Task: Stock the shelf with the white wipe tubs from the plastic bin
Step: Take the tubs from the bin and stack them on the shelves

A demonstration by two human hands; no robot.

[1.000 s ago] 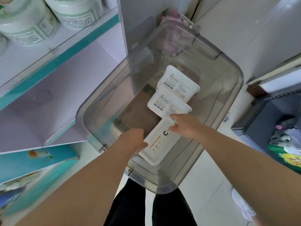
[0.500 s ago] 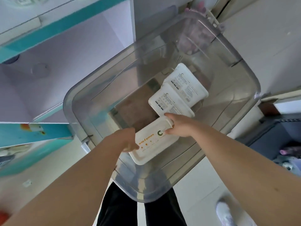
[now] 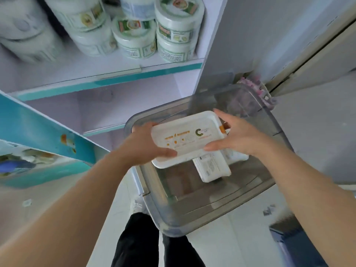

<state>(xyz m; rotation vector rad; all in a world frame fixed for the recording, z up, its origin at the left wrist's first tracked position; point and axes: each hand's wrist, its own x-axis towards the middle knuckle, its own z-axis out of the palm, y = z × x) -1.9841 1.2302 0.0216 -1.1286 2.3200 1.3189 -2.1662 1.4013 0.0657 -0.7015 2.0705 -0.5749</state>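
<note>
tub: white wipe tub (image 3: 188, 139) held above the plastic bin (image 3: 192, 214), label up | grip: left hand (image 3: 146, 149) clamped on its left end, right hand (image 3: 237, 133) on its right end | bin: spare tub (image 3: 212, 168) on its floor | far left: shelf (image 3: 134, 76) carrying round tubs (image 3: 134, 37)
</note>
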